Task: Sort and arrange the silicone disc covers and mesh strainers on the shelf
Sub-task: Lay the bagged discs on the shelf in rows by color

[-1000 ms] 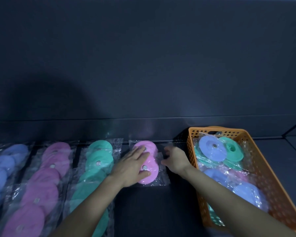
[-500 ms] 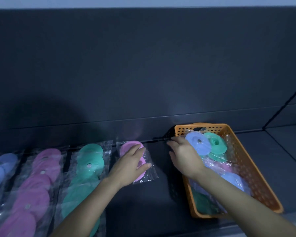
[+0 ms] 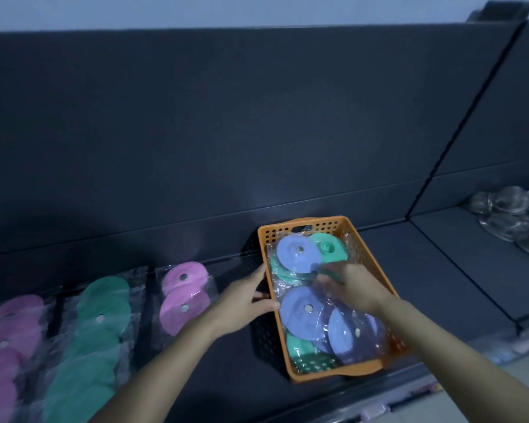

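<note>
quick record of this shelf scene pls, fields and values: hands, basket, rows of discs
left hand: the left hand grips the left wall of the orange basket
right hand: the right hand is inside the basket over the wrapped discs, blurred, grip unclear
basket contents: blue discs and green discs in clear wrap
shelf rows: long pink row, green row, short pink row of two nearest the basket
far right: clear glassy items, kind unclear

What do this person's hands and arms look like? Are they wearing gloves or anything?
No gloves: the left hand and the right hand are bare. Both arms are bare too, with no sleeve in view. No watch, bracelet or ring shows, though the light is dim.
</note>
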The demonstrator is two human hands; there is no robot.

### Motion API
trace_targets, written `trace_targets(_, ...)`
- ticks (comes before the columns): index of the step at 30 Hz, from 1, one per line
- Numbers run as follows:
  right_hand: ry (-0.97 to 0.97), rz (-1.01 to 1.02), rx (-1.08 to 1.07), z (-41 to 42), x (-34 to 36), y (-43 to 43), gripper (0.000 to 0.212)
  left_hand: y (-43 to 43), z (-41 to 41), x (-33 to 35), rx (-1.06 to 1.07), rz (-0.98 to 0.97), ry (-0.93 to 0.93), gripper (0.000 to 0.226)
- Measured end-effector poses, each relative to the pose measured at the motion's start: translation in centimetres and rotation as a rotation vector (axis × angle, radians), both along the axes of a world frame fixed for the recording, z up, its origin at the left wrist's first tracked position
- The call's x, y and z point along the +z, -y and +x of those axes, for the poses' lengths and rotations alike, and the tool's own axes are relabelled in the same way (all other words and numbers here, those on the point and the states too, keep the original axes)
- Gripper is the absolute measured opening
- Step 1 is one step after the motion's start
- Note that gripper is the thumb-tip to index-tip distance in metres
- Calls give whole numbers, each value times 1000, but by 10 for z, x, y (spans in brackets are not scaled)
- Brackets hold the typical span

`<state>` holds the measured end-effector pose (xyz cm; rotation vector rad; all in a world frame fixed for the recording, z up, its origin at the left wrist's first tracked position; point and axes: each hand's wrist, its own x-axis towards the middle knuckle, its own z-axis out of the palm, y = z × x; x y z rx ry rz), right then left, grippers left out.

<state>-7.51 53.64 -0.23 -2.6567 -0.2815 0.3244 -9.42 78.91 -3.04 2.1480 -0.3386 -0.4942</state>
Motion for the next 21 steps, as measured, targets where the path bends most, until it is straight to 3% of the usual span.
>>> trace_targets(4, -182, 149, 27, -3, 4, 30, 32, 12, 0, -5, -8, -11, -3, 88)
trace_targets(7, -293, 189, 68, -2, 5, 50, 52, 28, -1, -5, -1, -2, 18, 86)
trace_targets(12, -213, 97, 28, 5, -3, 85, 64, 66, 2, -2, -3, 21, 52, 79)
trace_targets(21, -98, 186, -240, 10, -10, 144, 25, 137, 21, 7, -41, 98, 151, 79)
